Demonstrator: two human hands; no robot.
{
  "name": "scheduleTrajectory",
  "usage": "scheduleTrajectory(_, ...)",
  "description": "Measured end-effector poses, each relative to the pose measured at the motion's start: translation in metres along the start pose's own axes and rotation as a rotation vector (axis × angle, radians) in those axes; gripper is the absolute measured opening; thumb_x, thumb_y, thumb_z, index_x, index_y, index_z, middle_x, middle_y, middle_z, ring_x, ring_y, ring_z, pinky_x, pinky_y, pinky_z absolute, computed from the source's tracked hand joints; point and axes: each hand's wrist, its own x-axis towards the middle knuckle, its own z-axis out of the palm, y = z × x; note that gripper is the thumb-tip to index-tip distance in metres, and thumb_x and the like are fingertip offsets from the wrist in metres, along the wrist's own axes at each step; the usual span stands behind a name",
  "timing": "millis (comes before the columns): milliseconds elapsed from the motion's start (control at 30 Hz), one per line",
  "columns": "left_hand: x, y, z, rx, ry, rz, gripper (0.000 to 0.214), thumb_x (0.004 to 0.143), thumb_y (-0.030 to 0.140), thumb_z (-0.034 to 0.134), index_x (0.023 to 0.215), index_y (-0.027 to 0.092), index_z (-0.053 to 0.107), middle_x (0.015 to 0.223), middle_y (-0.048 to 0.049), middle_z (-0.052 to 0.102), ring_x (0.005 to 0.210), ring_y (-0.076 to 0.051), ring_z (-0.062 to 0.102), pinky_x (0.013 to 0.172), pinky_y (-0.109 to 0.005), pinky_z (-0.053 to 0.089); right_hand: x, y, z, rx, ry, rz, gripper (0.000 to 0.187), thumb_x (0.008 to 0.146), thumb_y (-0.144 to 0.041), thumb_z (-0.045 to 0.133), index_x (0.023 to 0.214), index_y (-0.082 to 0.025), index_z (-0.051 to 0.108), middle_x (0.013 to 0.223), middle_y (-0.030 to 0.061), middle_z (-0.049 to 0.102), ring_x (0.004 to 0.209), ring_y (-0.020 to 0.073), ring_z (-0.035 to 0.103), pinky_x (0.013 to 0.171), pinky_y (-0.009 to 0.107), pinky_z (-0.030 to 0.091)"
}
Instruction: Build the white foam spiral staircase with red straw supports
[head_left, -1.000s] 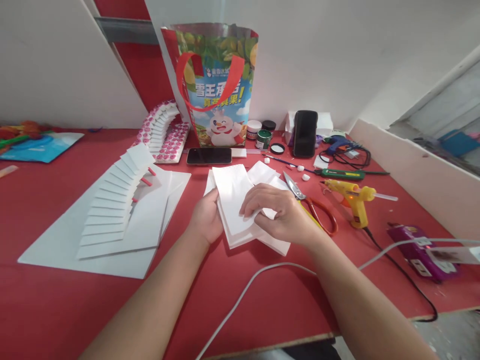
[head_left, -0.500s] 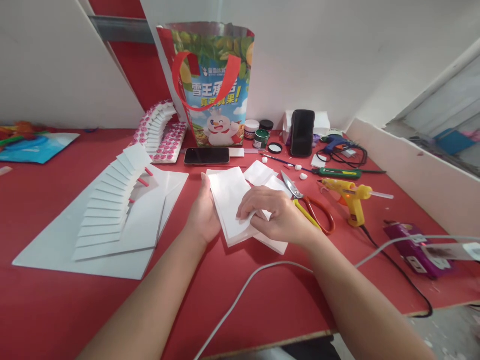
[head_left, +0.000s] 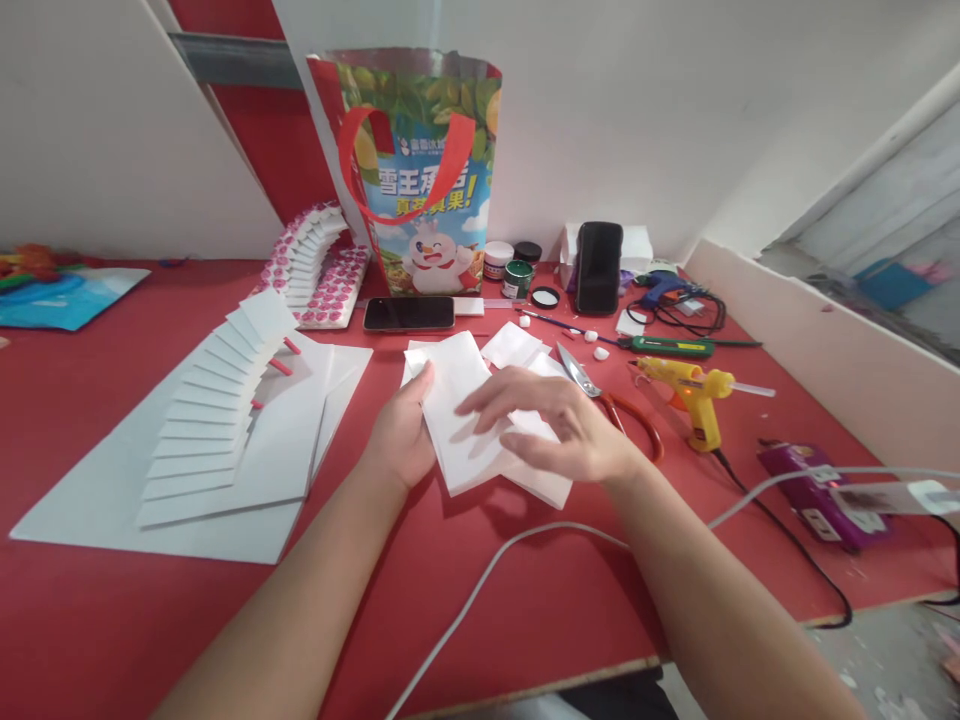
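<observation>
Several white sheets [head_left: 454, 400] lie in a loose stack on the red table in front of me. My left hand [head_left: 401, 430] grips their left edge, thumb on top and the other fingers hidden underneath. Over the stack's right part hovers my right hand [head_left: 566, 425], its fingers apart with nothing between them. Smaller white pieces [head_left: 514, 343] lie just beyond the stack. Scissors [head_left: 581, 375] with orange handles rest beside my right hand, partly covered by it. To the left, a curved fan of white strips [head_left: 202, 410] sits on larger white boards [head_left: 90, 505].
Behind stand a printed bag [head_left: 424, 190], paint jars [head_left: 517, 278], a flat phone [head_left: 409, 313] and an upright phone [head_left: 598, 268]. A yellow glue gun [head_left: 697, 390], a green-handled tool [head_left: 671, 346] and a purple power strip [head_left: 817, 495] are at right. A white cable [head_left: 487, 580] crosses the table's front.
My right hand has let go of the sheet's edge and its fingers have spread, lifting off the stack. My left thumb has moved onto the top sheet. The view has shifted slightly.
</observation>
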Motion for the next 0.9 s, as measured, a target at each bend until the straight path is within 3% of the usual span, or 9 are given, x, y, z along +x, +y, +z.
scheduleTrajectory(67, -0.003, 0.003, 0.003, -0.023, 0.009, -0.008, 0.045, 0.103, 0.041, 0.044, 0.121, 0.008, 0.069, 0.112, -0.0168, 0.077, 0.115, -0.034, 0.070, 0.104, -0.049, 0.053, 0.001, 0.001, -0.004, 0.043, 0.186, 0.132, 0.018, 0.094, -0.033, 0.059, 0.097, -0.020, 0.072, 0.114, 0.0086, 0.073, 0.095, 0.0189, 0.066, 0.080, 0.033, 0.051)
scheduleTrajectory(167, -0.004, 0.004, 0.003, -0.031, 0.024, 0.058, 0.041, 0.099, 0.034, 0.050, 0.126, 0.009, 0.067, 0.108, -0.0156, 0.079, 0.113, -0.034, 0.071, 0.105, -0.049, 0.053, 0.002, 0.010, -0.003, -0.050, 0.429, 0.365, 0.031, 0.091, -0.051, 0.066, 0.089, -0.020, 0.066, 0.087, 0.0029, 0.069, 0.071, 0.0129, 0.057, 0.062, 0.027, 0.044)
scheduleTrajectory(267, -0.001, 0.003, -0.003, -0.018, -0.045, 0.034, 0.047, 0.096, 0.040, 0.053, 0.130, 0.010, 0.066, 0.109, -0.0170, 0.079, 0.114, -0.037, 0.071, 0.104, -0.053, 0.053, 0.005, 0.020, 0.006, -0.075, 0.334, 0.509, 0.041, 0.080, -0.057, 0.075, 0.075, -0.020, 0.059, 0.068, -0.0022, 0.059, 0.060, 0.0106, 0.050, 0.054, 0.025, 0.038)
scheduleTrajectory(400, 0.000, -0.001, -0.008, 0.012, -0.101, 0.066, 0.052, 0.092, 0.049, 0.059, 0.130, 0.014, 0.067, 0.112, -0.0167, 0.078, 0.116, -0.040, 0.069, 0.103, -0.057, 0.054, 0.008, 0.023, 0.020, 0.089, 0.268, 0.556, 0.047, 0.075, -0.058, 0.077, 0.068, -0.021, 0.050, 0.058, -0.0064, 0.048, 0.051, 0.0087, 0.042, 0.045, 0.023, 0.032)
scheduleTrajectory(533, 0.000, -0.006, -0.005, 0.028, -0.084, 0.124, 0.041, 0.088, 0.024, 0.067, 0.128, 0.015, 0.066, 0.112, -0.0146, 0.078, 0.116, -0.036, 0.070, 0.106, -0.054, 0.053, 0.007, 0.021, 0.017, 0.090, 0.349, 0.547, 0.043, 0.079, -0.058, 0.075, 0.070, -0.021, 0.053, 0.057, -0.0061, 0.051, 0.047, 0.0084, 0.043, 0.044, 0.024, 0.032)
scheduleTrajectory(600, 0.000, -0.006, -0.003, 0.004, -0.036, 0.147, 0.039, 0.088, 0.015, 0.066, 0.127, 0.013, 0.066, 0.112, -0.0140, 0.078, 0.115, -0.033, 0.071, 0.108, -0.052, 0.053, 0.003, 0.022, 0.004, -0.105, 0.433, 0.513, 0.040, 0.082, -0.055, 0.072, 0.069, -0.021, 0.055, 0.058, -0.0044, 0.054, 0.049, 0.0095, 0.045, 0.049, 0.026, 0.034)
scheduleTrajectory(700, 0.000, -0.002, -0.004, -0.036, -0.005, 0.144, 0.036, 0.093, 0.020, 0.064, 0.127, 0.012, 0.066, 0.114, -0.0139, 0.078, 0.116, -0.033, 0.071, 0.108, -0.053, 0.053, -0.005, 0.026, -0.020, -0.560, 0.577, 0.516, 0.023, 0.085, -0.038, 0.070, 0.073, -0.021, 0.060, 0.068, 0.0003, 0.064, 0.061, 0.0141, 0.053, 0.059, 0.029, 0.037)
scheduleTrajectory(800, 0.000, 0.001, -0.006, -0.044, -0.005, 0.126, 0.039, 0.095, 0.025, 0.062, 0.131, 0.012, 0.064, 0.114, -0.0150, 0.078, 0.116, -0.035, 0.071, 0.105, -0.058, 0.054, -0.009, 0.029, -0.035, -0.830, 0.465, 0.672, 0.015, 0.079, -0.031, 0.072, 0.074, -0.022, 0.060, 0.075, 0.0035, 0.068, 0.067, 0.0183, 0.056, 0.058, 0.029, 0.034)
scheduleTrajectory(900, 0.001, 0.001, -0.003, -0.053, 0.000, 0.128, 0.039, 0.096, 0.023, 0.059, 0.133, 0.010, 0.063, 0.114, -0.0163, 0.078, 0.118, -0.035, 0.070, 0.105, -0.058, 0.054, -0.006, 0.032, -0.028, -0.922, 0.293, 0.778, 0.021, 0.074, -0.034, 0.077, 0.078, -0.022, 0.061, 0.088, 0.0077, 0.070, 0.072, 0.0209, 0.058, 0.057, 0.029, 0.032)
